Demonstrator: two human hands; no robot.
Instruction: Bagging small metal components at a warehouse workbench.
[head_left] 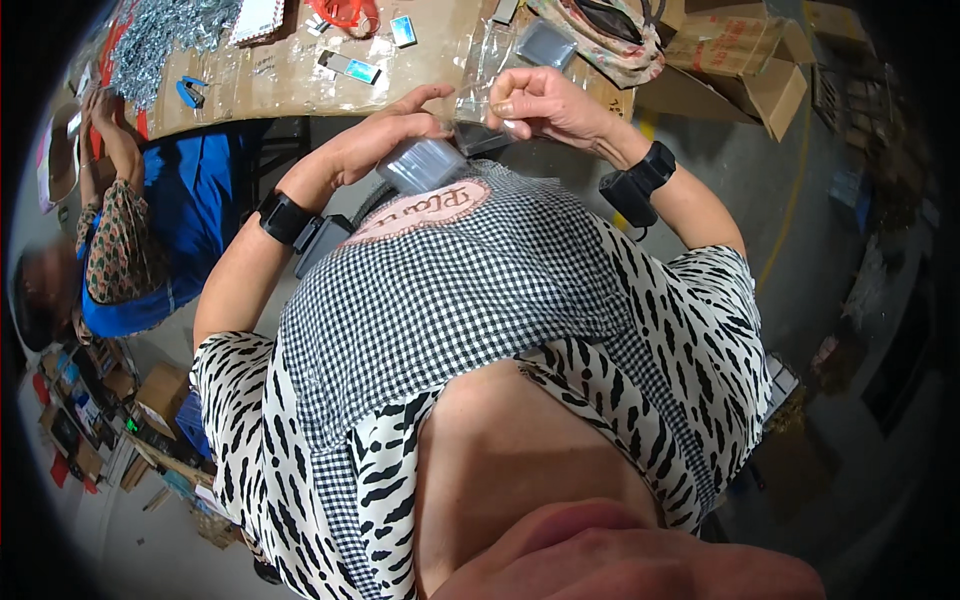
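The hands work in the narrow gap between the person's chest and the near edge of the table (300, 95), which is covered in cardboard and runs across the top of the view. The left hand (385, 135) has its grip closed around a small grey flat pack (422, 163), held just off the table edge, against the checked apron. The right hand (545, 105) pinches the top of a clear plastic sleeve (478, 85) that hangs down to touch the pack. Both wrists carry black bands. Open grey floor lies to the right, bounded by cardboard boxes (745, 65). On the left another person's blue-clothed body (190, 200) crowds close, beside a heap of small silvery packets (160, 35) and a blue stapler (190, 92)
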